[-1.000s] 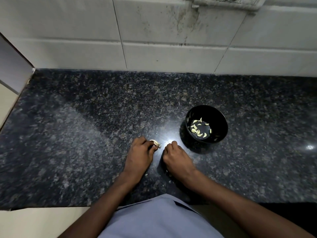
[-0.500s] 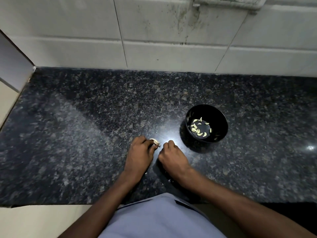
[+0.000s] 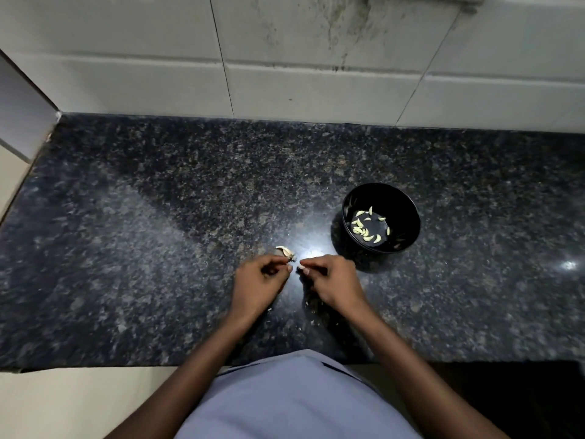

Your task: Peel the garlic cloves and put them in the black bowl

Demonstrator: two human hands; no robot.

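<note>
Your black bowl (image 3: 408, 213) on the right holds peeled cloves (image 3: 367, 228). Your left hand (image 3: 258, 282) pinches a garlic piece (image 3: 286, 251); your right hand (image 3: 332, 280) is curled, grip unclear.

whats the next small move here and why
Probably bring the right hand back to the clove and pull more skin off. The left hand pinches the clove, which still shows papery skin at its tip, while the right hand's fingertips sit just apart from it. Peeled cloves already lie in the bowl, so this one likely goes there once bare.
</note>
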